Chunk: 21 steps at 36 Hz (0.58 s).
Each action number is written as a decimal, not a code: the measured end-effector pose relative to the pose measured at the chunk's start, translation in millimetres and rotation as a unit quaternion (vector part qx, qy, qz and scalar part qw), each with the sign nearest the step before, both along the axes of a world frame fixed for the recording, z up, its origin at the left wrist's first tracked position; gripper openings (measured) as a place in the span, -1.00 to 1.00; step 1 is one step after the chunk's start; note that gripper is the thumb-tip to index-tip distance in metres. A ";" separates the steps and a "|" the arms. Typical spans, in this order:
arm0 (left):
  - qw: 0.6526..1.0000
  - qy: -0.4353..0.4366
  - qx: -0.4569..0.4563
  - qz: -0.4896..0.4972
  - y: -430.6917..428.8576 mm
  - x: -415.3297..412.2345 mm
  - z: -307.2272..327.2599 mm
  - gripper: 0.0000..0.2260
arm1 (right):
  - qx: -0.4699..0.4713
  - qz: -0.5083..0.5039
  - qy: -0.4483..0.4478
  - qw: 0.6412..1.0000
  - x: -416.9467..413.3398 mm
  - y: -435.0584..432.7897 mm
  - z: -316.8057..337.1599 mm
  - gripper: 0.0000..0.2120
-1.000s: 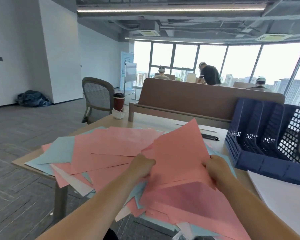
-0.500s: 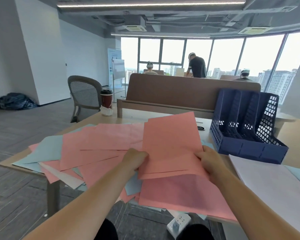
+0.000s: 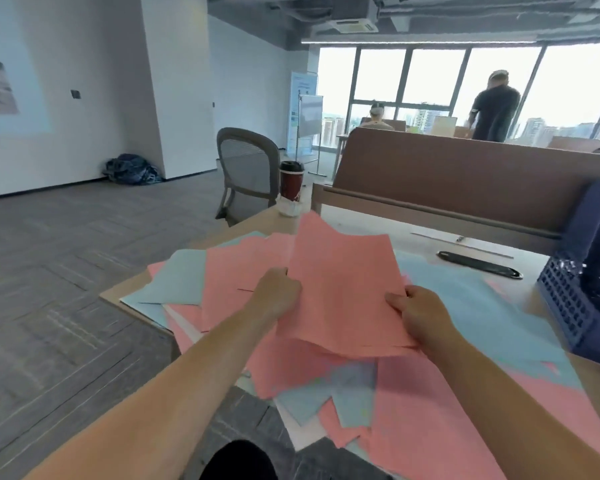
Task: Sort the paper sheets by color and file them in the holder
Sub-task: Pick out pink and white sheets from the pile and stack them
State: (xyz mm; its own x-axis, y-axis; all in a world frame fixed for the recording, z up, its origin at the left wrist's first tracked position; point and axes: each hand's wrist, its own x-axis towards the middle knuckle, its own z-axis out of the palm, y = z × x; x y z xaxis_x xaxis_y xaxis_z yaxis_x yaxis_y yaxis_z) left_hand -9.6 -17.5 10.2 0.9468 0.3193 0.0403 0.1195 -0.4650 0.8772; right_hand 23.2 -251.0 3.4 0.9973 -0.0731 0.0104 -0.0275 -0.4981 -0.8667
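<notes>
Since the frame half a second back the view has swung left: the dark blue perforated plastic file holder, then seen whole, now sits cut off at the right edge, and more grey carpet shows. The stack of pink paper sheets is still held above the pile, its far edge now curling upward. Left hand pinches the stack's left edge; right hand clamps its lower right corner, thumb on top.

Light wooden desk, spread with loose pink and pale blue sheets, overlapping; count not determinable. On the desk: one red paper cup with black lid, one flat black object. One grey mesh chair beyond. Brown partition, windows behind; two people visible, blurred.
</notes>
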 end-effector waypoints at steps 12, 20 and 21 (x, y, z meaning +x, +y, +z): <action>0.993 0.009 0.093 0.076 96.0 107.6 -16.6 -0.81 | -0.119 0.045 0.008 0.992 122.2 122.1 -12.4 -0.81; 0.993 0.023 0.076 0.091 104.0 130.5 -34.4 -0.89 | -0.089 0.005 0.013 0.996 144.8 133.0 -16.8 -0.85; 0.993 0.019 0.069 0.091 104.5 130.8 -36.3 -0.90 | -0.079 0.001 0.014 0.997 145.4 132.8 -16.7 -0.86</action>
State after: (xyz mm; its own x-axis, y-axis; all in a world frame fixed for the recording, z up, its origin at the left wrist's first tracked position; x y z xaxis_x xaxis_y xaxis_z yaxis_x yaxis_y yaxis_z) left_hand 121.2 87.0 -26.1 0.8756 0.4792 0.0604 0.2448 -0.5483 0.7997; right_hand 168.6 -118.2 -13.3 0.9975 -0.0711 -0.0057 -0.0492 -0.6288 -0.7760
